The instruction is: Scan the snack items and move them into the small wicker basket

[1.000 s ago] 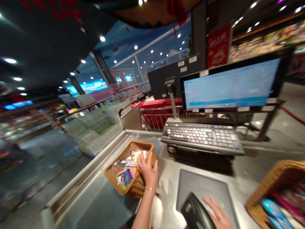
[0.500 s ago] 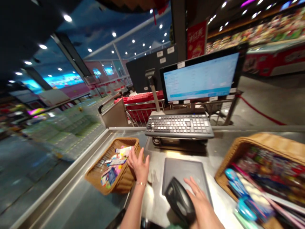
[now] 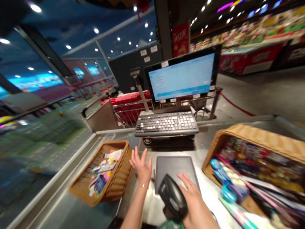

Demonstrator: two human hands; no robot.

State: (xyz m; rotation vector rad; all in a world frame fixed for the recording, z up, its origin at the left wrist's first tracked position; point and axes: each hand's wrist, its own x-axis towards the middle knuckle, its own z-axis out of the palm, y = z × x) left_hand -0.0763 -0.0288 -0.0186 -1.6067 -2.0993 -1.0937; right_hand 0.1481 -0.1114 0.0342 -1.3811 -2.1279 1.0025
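Now the left hand (image 3: 141,167), fingers spread and empty, has withdrawn beside the left basket (image 3: 118,184), leaving it free; whether the right hand (image 3: 194,198) grips the scanner (image 3: 172,195) is unclear.

Left forearm (image 3: 132,210): bare, rising from the lower edge, leaning slightly right.
Left wrist (image 3: 143,185): bent a little back.
Left hand (image 3: 143,170): back upward, thumb out to the right, fingers (image 3: 136,156) fanned and loosely curved.
Right forearm (image 3: 206,219): bare, short stretch visible, angled up and left.
Right hand (image 3: 190,194): back upward, fingers extended forward-left; thumb and palm hidden, grip unclear.
Spacing: hands apart, left farther forward.
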